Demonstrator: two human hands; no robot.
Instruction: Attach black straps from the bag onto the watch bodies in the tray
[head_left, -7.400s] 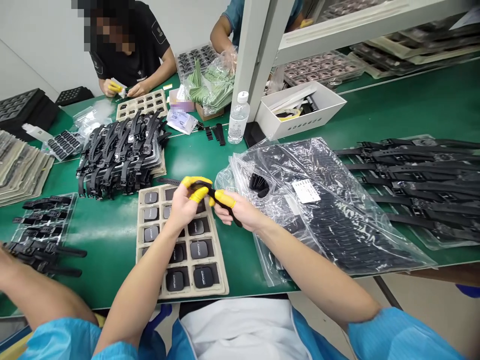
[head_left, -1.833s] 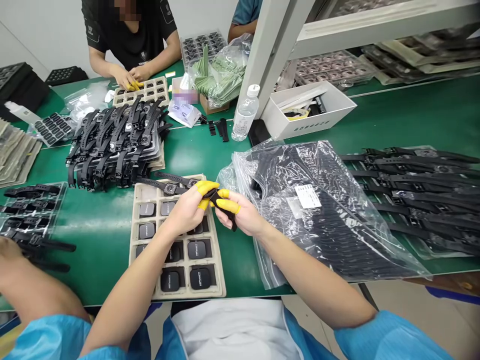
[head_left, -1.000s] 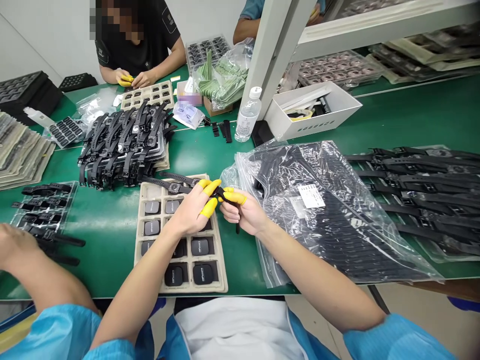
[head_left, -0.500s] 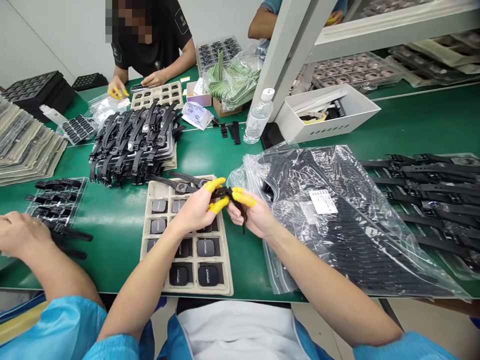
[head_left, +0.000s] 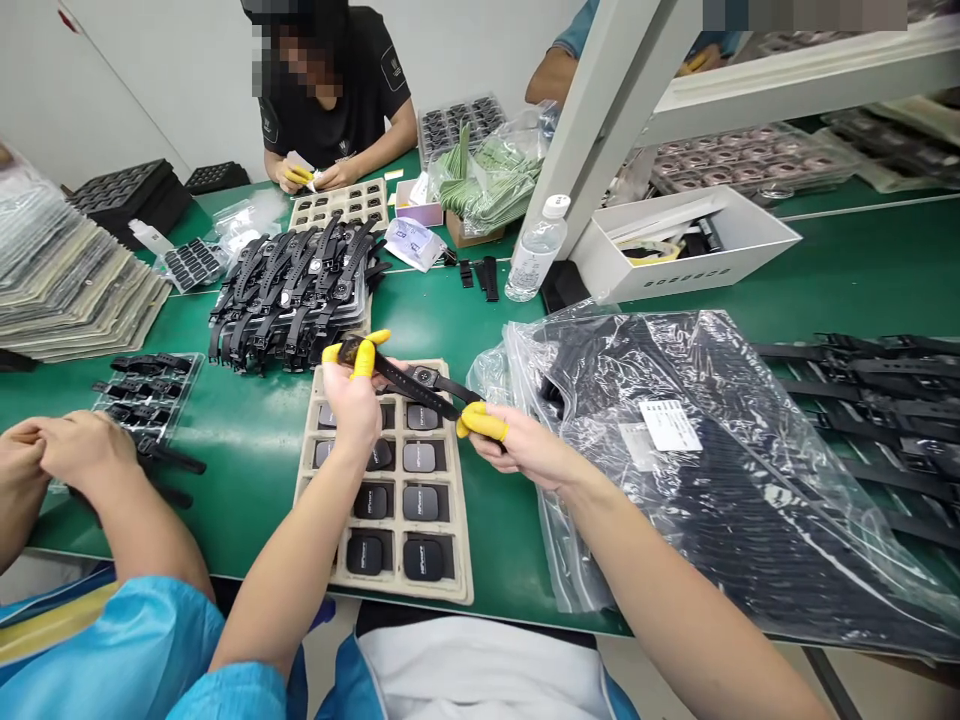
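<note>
Above the beige tray (head_left: 466,540), my left hand (head_left: 355,395) pinches the dark case end of a black smartwatch between its yellow-covered fingertips. The watch's perforated strap (head_left: 418,389) runs down to the right. My right hand (head_left: 502,436), also with yellow finger cots, closes on the far end of that strap, so it is stretched between both hands. Behind the strap, another black watch (head_left: 426,377) lies face up on the tray's far end. Square dark pieces with pale lettering, such as one near the front (head_left: 422,558), fill the tray's compartments.
To the right lies a large clear bag (head_left: 667,480) of black straps. Beyond are a stack of watches (head_left: 292,290), a water bottle (head_left: 537,250) and a white box (head_left: 690,255). At left, a co-worker's hands (head_left: 82,450) are close by; another person sits opposite.
My hands, close together before, have moved apart; the left went left and up, and the strap now spans between them. The view has shifted slightly. The opposite person's hands have come together.
</note>
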